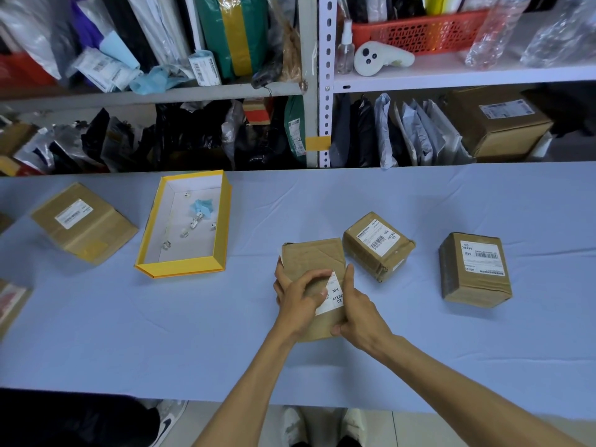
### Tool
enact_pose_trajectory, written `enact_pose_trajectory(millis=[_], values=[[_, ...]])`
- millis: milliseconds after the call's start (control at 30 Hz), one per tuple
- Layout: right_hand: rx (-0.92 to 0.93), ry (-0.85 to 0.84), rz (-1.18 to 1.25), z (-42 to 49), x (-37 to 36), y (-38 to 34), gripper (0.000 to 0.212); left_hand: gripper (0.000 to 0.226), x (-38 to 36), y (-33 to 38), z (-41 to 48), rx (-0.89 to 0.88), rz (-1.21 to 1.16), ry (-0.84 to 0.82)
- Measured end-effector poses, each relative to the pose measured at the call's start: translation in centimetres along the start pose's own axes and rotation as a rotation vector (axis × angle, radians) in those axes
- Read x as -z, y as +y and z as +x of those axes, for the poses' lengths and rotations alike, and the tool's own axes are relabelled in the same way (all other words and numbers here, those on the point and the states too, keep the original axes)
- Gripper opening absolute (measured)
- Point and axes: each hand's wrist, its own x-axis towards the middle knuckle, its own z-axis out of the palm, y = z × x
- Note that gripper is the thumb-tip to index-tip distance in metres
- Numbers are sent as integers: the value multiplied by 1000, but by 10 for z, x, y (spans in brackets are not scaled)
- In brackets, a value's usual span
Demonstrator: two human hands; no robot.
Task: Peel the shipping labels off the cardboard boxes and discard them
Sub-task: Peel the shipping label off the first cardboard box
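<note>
A brown cardboard box (317, 258) lies on the blue table in front of me, between both hands. My left hand (298, 293) covers its near left part, fingertips pinching the edge of its white shipping label (333, 293). My right hand (356, 312) grips the box's right side and near corner. Two more boxes with labels stand to the right, one close (377, 245) and one further right (474, 269). Another labelled box (84, 221) sits at the far left. An open yellow-rimmed tray box (183, 264) holds several crumpled label scraps.
Metal shelving (311, 88) packed with parcels and bags runs behind the table. A cardboard piece (11, 301) pokes in at the left edge. The table's front edge (225, 398) is near my body, with shoes and floor below it.
</note>
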Motion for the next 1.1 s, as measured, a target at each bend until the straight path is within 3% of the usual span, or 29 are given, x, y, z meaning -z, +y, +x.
enact_pose_trajectory(millis=[167, 267, 533, 733, 1100], values=[[6, -15, -18, 1, 3, 0, 124, 44, 2, -4, -3, -9, 33, -41], [16, -31, -35, 1, 3, 0, 125, 53, 2, -8, -8, -67, 136, -45], [-2, -8, -66, -2, -1, 1, 123, 39, 8, -16, -11, -160, 341, -96], [-36, -35, -93, -1, 4, -2, 118, 42, 20, -18, -8, -215, 497, -169], [-76, -58, -88, 1, 4, -5, 118, 38, 10, -8, -6, -131, 421, -163]])
